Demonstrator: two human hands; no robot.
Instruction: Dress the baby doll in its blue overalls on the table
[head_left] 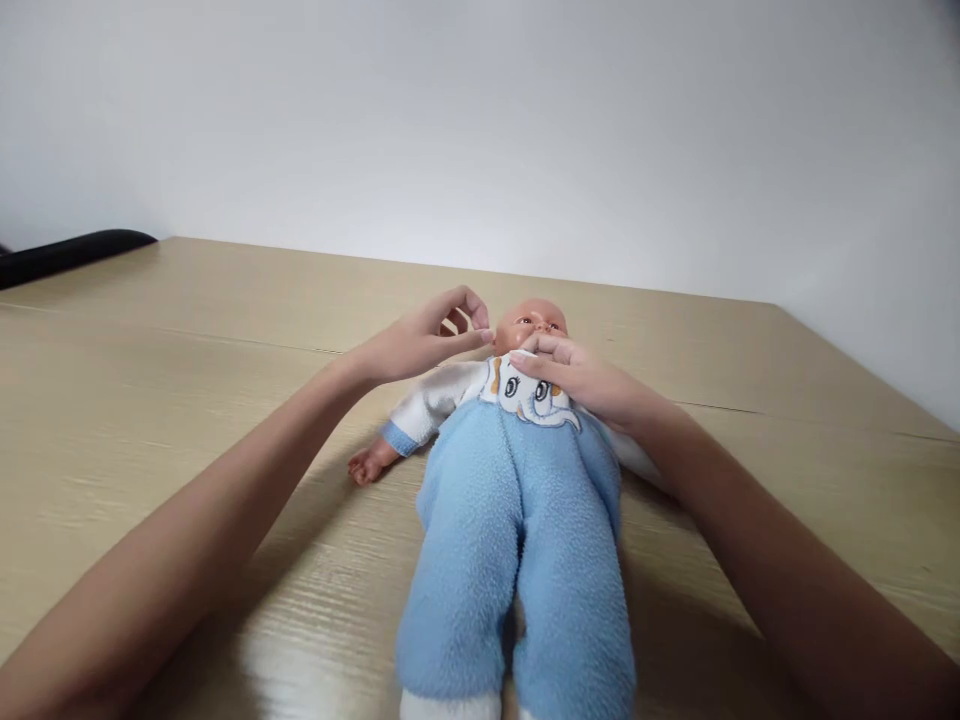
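A baby doll lies on its back on a light wooden table, head away from me. It wears a blue fleece suit with white sleeves and an elephant patch on the chest. My left hand hovers by the doll's right shoulder, thumb and forefinger pinched at the collar edge. My right hand rests on the doll's upper chest under its chin, fingers curled onto the neckline. The doll's bare hand sticks out on the left.
A plain white wall stands behind the table. A dark curved object, perhaps a chair back, shows past the table's far left edge. The table's right edge runs diagonally at the right.
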